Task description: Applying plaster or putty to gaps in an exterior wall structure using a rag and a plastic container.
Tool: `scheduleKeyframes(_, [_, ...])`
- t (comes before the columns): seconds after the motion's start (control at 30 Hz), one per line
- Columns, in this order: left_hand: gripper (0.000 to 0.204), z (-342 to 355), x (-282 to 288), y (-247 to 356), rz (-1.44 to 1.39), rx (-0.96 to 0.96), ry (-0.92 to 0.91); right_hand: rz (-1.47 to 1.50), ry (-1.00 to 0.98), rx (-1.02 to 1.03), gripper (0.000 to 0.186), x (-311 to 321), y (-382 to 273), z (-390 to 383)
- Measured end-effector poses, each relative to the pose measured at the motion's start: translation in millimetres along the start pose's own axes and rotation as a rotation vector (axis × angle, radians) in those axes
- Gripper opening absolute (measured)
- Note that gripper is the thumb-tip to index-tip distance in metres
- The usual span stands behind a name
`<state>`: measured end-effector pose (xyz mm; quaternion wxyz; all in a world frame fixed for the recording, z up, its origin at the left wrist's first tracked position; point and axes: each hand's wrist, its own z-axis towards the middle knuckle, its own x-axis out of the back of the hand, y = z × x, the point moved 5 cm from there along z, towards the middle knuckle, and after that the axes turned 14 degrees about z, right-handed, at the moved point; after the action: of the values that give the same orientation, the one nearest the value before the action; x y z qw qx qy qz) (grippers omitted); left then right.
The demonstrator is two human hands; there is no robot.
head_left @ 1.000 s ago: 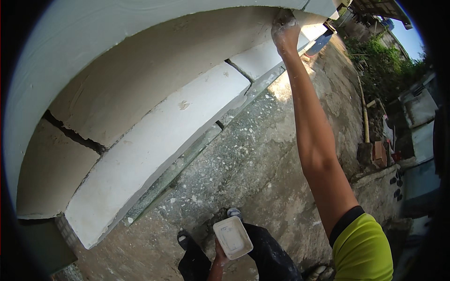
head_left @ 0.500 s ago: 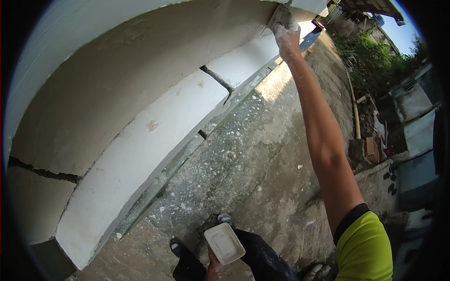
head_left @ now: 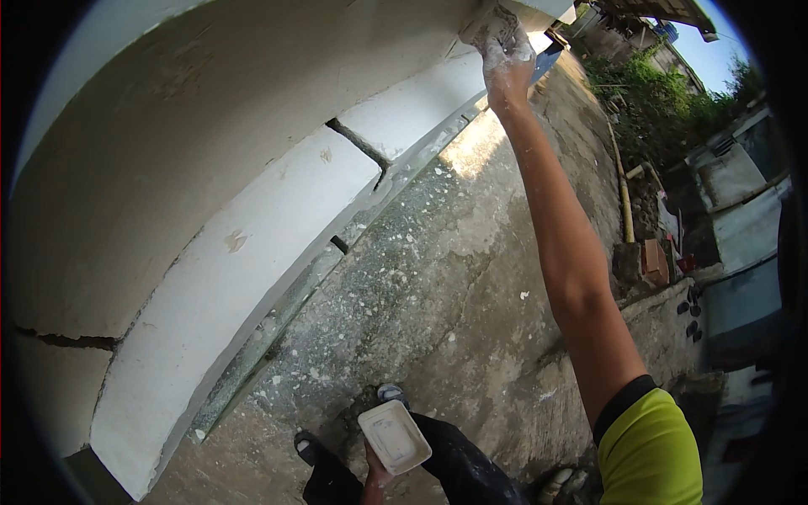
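Tray (head_left: 395, 437), pale and rectangular, sat near, gripped along its left edge by the left hand (head_left: 377, 465), apparently low to allow unhindered reaching; far off, the right hand (head_left: 508, 61) was closed around what seemed a flat scraper (head_left: 477, 32) at the wall (head_left: 210, 151).

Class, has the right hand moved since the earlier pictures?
Yes: judged against the dark gap in the white ledge, the right hand has shifted rightward, farther from it.
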<state>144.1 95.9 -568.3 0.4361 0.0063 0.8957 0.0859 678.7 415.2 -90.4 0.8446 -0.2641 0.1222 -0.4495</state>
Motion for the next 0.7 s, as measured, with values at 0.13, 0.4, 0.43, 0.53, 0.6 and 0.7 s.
scheduleKeyframes(0.13, [0.070, -9, 16, 4, 0.017, 0.013, 0.062, -0.098, 0.006, -0.118, 0.038, -97, -43, -59])
scheduleKeyframes(0.4, [0.067, -2, -9, 1, -0.030, 0.017, 0.050, 0.125, 0.248, -0.162, 0.034, -21, -59, -88])
scheduleKeyframes(0.43, [0.067, -2, -12, -2, -0.042, 0.029, 0.047, 0.111, 0.261, -0.122, 0.032, -3, -29, -66])
scheduleKeyframes(0.53, [0.065, 6, 5, -20, -0.085, 0.025, 0.063, 0.189, 0.186, -0.117, 0.029, -26, 27, -18])
scheduleKeyframes(0.6, [0.065, 1, 12, -20, -0.090, 0.038, 0.060, -0.134, 0.164, -0.286, 0.028, -69, 16, -43])
scheduleKeyframes(0.7, [0.065, -2, 9, -18, -0.080, 0.033, 0.039, -0.144, -0.174, -0.081, 0.031, -114, -78, -117])
